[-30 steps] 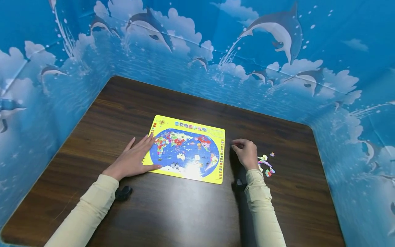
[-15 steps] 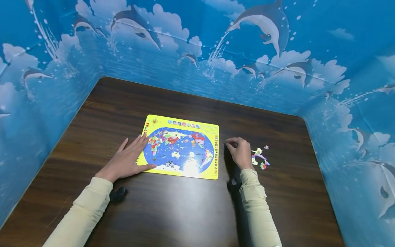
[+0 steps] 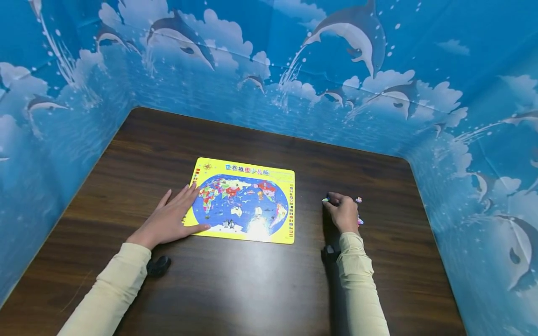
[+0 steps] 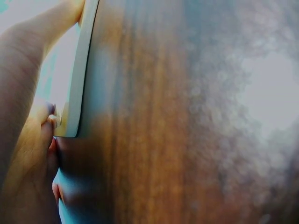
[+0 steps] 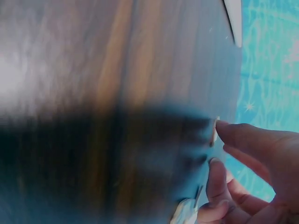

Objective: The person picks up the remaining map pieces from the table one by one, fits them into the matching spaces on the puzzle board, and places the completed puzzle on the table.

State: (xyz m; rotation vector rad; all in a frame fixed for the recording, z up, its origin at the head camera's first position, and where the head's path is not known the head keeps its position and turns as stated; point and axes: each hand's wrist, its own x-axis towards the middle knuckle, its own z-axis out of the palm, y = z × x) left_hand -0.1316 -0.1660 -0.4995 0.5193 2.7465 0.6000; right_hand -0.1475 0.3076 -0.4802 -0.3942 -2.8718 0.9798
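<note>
A yellow-bordered world map puzzle board (image 3: 248, 171) lies flat on the table. My left hand (image 3: 168, 217) rests on its left edge with fingers spread; the board's corner edge (image 4: 77, 100) shows beside that hand in the left wrist view. To the right of the board, my right hand (image 3: 343, 212) is low over the table, thumb and fingers bent together at a small white-and-green puzzle piece (image 3: 325, 199). In the right wrist view the piece (image 5: 214, 132) stands at the fingertip. Another piece (image 5: 184, 212) lies under the lower fingers.
Two loose puzzle pieces show past my right hand: a small one (image 3: 358, 199) and a purple one (image 3: 360, 220). Others are hidden under the hand. The dark wood table (image 3: 210, 130) is walled by a blue dolphin-print curtain (image 3: 189, 84).
My right hand has moved right, away from the board and over the loose pieces, and a white-and-green piece now shows at its fingertips. The left hand stays on the board. The head view has shifted slightly.
</note>
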